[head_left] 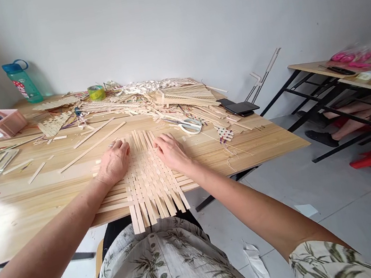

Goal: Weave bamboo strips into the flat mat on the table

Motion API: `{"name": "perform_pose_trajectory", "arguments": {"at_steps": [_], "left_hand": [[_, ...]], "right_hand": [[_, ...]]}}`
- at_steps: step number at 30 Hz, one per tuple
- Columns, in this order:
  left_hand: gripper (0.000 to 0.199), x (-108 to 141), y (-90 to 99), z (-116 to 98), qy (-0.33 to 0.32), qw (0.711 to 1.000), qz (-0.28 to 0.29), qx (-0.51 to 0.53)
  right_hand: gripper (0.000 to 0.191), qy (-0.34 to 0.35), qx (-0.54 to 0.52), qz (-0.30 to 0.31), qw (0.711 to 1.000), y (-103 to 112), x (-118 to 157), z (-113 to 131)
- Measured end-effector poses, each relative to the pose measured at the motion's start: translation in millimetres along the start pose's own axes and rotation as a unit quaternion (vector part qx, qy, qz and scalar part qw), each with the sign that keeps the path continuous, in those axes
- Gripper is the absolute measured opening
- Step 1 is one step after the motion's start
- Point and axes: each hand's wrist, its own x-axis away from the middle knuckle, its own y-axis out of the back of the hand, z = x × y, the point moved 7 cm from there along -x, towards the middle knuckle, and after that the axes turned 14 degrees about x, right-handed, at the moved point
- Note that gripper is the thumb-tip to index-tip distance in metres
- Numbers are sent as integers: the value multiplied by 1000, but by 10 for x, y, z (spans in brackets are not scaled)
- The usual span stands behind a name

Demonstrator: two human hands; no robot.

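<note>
A woven mat of pale wooden strips (150, 174) lies at the table's front edge, its loose strip ends hanging over toward my lap. My left hand (114, 161) is closed at the mat's left side, fingers curled on its strips. On the opposite side my right hand (170, 150) is likewise curled, gripping strips near the upper right edge. The fingertips of both hands are partly hidden. More strip ends stick out sideways beneath both wrists.
White-handled scissors (190, 126) lie right of my right hand. Behind is a heap of loose strips (178, 97), with a tape roll (96, 93). A pink basket (1, 124) and a blue-green bottle (24, 83) stand back left. A black tablet-like object (238, 106) lies right. Another person's legs (350, 117) show under a neighbouring table.
</note>
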Motion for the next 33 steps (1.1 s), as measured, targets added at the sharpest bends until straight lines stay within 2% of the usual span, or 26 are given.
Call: {"name": "perform_pose_trajectory", "arguments": {"at_steps": [15,33], "left_hand": [[27,-19,-44,-26,1,1000,1,1],[29,-26,-61,-35,11,1000,5,20]], "right_hand": [[20,14,8,-17,1000,-53,0,5],[20,17,-24,-6,1000,-75,-20,-6]]}}
